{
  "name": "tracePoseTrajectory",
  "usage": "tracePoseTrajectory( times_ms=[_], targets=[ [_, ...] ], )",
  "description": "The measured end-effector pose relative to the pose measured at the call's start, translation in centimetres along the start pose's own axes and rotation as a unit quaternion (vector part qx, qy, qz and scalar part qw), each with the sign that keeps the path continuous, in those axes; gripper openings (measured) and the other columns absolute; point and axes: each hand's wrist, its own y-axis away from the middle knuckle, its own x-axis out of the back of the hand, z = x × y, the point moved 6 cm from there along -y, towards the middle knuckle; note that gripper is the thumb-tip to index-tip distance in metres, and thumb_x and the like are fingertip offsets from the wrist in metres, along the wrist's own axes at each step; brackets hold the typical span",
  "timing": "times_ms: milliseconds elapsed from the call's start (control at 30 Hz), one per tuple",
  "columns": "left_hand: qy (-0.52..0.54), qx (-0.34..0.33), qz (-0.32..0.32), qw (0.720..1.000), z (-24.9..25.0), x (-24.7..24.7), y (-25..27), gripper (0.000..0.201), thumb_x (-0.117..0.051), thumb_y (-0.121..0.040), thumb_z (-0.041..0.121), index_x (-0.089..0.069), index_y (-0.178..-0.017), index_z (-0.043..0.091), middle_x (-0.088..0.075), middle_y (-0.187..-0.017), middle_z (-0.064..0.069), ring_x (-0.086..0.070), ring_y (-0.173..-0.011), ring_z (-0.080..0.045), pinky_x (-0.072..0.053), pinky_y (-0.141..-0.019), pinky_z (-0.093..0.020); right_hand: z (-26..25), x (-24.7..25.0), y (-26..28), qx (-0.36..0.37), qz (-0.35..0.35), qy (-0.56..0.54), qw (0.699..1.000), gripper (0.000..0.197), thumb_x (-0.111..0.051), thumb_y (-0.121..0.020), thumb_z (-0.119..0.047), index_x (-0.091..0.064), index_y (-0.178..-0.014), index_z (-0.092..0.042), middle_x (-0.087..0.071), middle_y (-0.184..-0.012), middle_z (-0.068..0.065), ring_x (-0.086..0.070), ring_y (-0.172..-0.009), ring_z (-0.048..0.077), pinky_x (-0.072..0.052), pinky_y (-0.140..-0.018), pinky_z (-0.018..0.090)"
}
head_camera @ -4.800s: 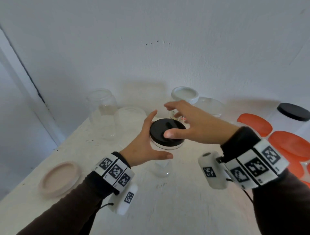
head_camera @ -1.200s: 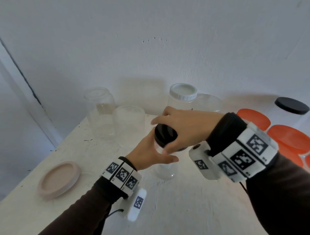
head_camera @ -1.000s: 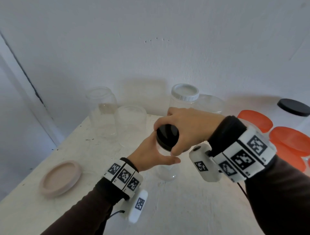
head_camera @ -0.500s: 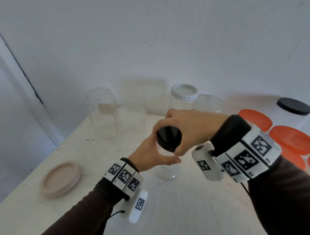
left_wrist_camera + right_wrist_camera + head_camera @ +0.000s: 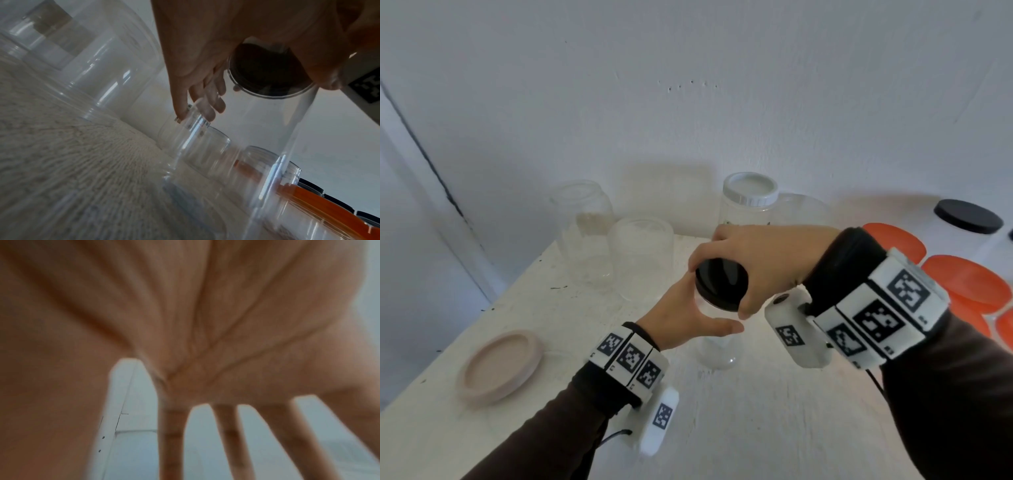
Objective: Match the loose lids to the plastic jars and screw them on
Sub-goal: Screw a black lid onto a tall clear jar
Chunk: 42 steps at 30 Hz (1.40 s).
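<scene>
Gripping black lid [image 5: 720, 284] from above, right hand [image 5: 763, 260] curls round it; left hand [image 5: 681, 317] wraps clear jar [image 5: 717, 349] below, nothing visible inside

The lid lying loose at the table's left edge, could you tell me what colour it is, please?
The loose lid is a pale pinkish beige, clearest in the head view.

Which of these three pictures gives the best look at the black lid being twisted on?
The head view: the black lid shows from above on the clear jar, gripped by the right hand. The left wrist view sees it dimly through the jar. The right wrist view shows only blurred skin.
</scene>
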Motion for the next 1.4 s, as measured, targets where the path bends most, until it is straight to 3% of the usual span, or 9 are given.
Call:
tracePoseTrajectory(
  times_ms=[233,333,433,567,667,867,1067,1233,1400],
  targets=[
    [0.036,0.002,-0.003,0.999,-0.2,0.0,0.0,0.087,-0.082,-0.057,0.035,-0.037,-0.131,0.026,-0.054,-0.120,0.012,-0.052,-0.110,0.002,-0.045,-0.090,-0.018,0.1,0.5,-0.6,-0.067,0.162,0.040,0.984,0.062,-0.055,-0.074,-0.069,-0.054,-0.110,-0.019,-0.050,-0.076,-0.008,-0.048,-0.069,0.008,-0.033,-0.055,0.017],
    [0.030,-0.001,-0.001,1.000,-0.1,-0.1,0.0,0.088,-0.084,-0.056,0.038,-0.038,-0.130,0.028,-0.054,-0.121,0.014,-0.051,-0.110,0.006,-0.044,-0.090,-0.016,0.5,-0.2,-0.2,-0.056,0.094,0.025,0.994,0.068,-0.056,-0.077,-0.066,-0.043,-0.129,-0.025,-0.053,-0.107,-0.003,-0.052,-0.093,0.014,-0.040,-0.072,0.022],
    [0.012,-0.012,0.009,1.000,0.1,-0.1,-0.1,0.075,-0.084,-0.062,0.025,-0.040,-0.121,0.034,-0.054,-0.115,0.017,-0.049,-0.105,0.014,-0.041,-0.085,-0.006,0.5,-0.4,0.3,0.006,0.012,-0.025,1.000,0.076,-0.072,-0.075,-0.042,-0.030,-0.139,-0.037,-0.039,-0.130,-0.004,-0.043,-0.115,0.016,-0.042,-0.094,0.029],
    [0.025,-0.011,0.012,1.000,-0.1,0.1,-0.1,0.079,-0.085,-0.063,0.024,-0.040,-0.127,0.028,-0.056,-0.118,0.015,-0.052,-0.108,0.006,-0.044,-0.087,-0.012,0.4,0.2,0.0,-0.012,0.121,0.010,0.992,0.064,-0.067,-0.074,-0.054,-0.045,-0.129,-0.030,-0.049,-0.102,-0.006,-0.049,-0.089,0.012,-0.038,-0.063,0.015],
    [0.040,-0.010,0.006,0.999,-0.1,0.1,-0.1,0.075,-0.084,-0.063,0.022,-0.042,-0.125,0.028,-0.058,-0.115,0.013,-0.055,-0.106,0.002,-0.047,-0.086,-0.016,-0.1,0.0,-0.1,-0.022,0.175,0.056,0.983,0.061,-0.058,-0.077,-0.062,-0.052,-0.122,-0.022,-0.051,-0.089,-0.005,-0.050,-0.078,0.012,-0.034,-0.055,0.014],
    [0.032,-0.022,0.005,0.999,0.0,-0.1,0.0,0.085,-0.082,-0.056,0.042,-0.039,-0.129,0.029,-0.057,-0.118,0.014,-0.054,-0.110,0.001,-0.048,-0.091,-0.022,0.5,-0.4,-0.1,-0.001,0.091,0.031,0.995,0.070,-0.056,-0.078,-0.063,-0.033,-0.138,-0.036,-0.043,-0.123,-0.004,-0.048,-0.106,0.015,-0.041,-0.083,0.025],
    [0.040,-0.022,0.003,0.999,0.0,0.0,0.0,0.080,-0.080,-0.055,0.042,-0.042,-0.124,0.028,-0.060,-0.114,0.011,-0.058,-0.107,-0.005,-0.050,-0.091,-0.031,0.3,-0.5,-0.3,0.011,0.165,0.026,0.986,0.059,-0.055,-0.080,-0.060,-0.044,-0.132,-0.034,-0.050,-0.107,-0.005,-0.047,-0.087,0.011,-0.036,-0.066,0.019],
    [0.047,-0.018,0.012,0.999,-0.1,0.1,0.0,0.072,-0.081,-0.054,0.038,-0.046,-0.117,0.030,-0.063,-0.107,0.011,-0.062,-0.101,-0.005,-0.051,-0.084,-0.025,0.3,-0.8,-0.6,-0.005,0.200,0.028,0.979,0.058,-0.054,-0.080,-0.060,-0.048,-0.129,-0.031,-0.053,-0.100,-0.002,-0.052,-0.084,0.014,-0.042,-0.069,0.023],
    [0.032,-0.030,0.023,0.999,-0.3,0.0,-0.3,0.069,-0.084,-0.062,0.025,-0.044,-0.119,0.026,-0.059,-0.107,0.013,-0.058,-0.097,0.002,-0.048,-0.078,-0.018,0.7,-1.7,-0.2,-0.017,0.228,-0.004,0.974,0.058,-0.051,-0.082,-0.058,-0.045,-0.134,-0.034,-0.054,-0.115,-0.002,-0.052,-0.098,0.016,-0.047,-0.082,0.028]
  ],
)
